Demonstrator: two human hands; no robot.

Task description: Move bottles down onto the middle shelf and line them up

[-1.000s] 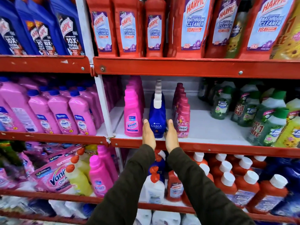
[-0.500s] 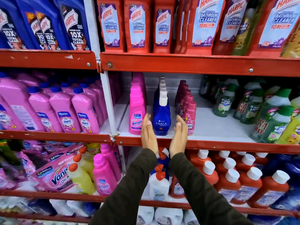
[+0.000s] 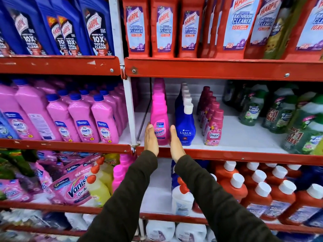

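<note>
On the middle shelf (image 3: 227, 155), flat open hands, left (image 3: 151, 139) and right (image 3: 175, 143), flank the Vanish bottle (image 3: 159, 117), gripping nothing, apparently to square its row.

Two forearms enter from the lower edge, each covered by a long dark olive-brown sleeve of soft, matte fabric, lightly creased along its length. The left sleeve (image 3: 132, 186) and the right sleeve (image 3: 209, 189) both end at the wrist. The left hand (image 3: 151, 139) and right hand (image 3: 176, 142) are bare.
</note>
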